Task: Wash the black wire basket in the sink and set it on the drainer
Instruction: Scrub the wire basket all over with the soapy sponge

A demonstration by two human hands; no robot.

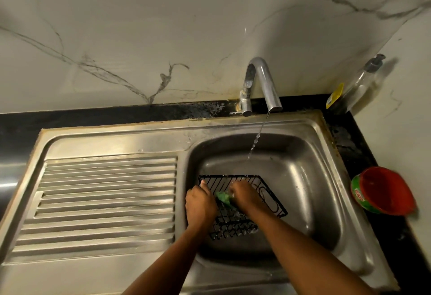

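the basket (271,202) sits in the sink (303,154), under my hands. my left grip (200,203) curls round its left rim, and my right grip (247,197) presses a scrubber (224,197) on the wires. it looks light, stiff and slippery when wet, so i'd hold it by the rim.

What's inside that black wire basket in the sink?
A green scrub pad, gripped by the right hand; the left hand holds the basket by its edge. Whatever lies under the hands is hidden.

White grey-veined marble wall (140,26) behind a black countertop (93,115) — dim, yellowish light.
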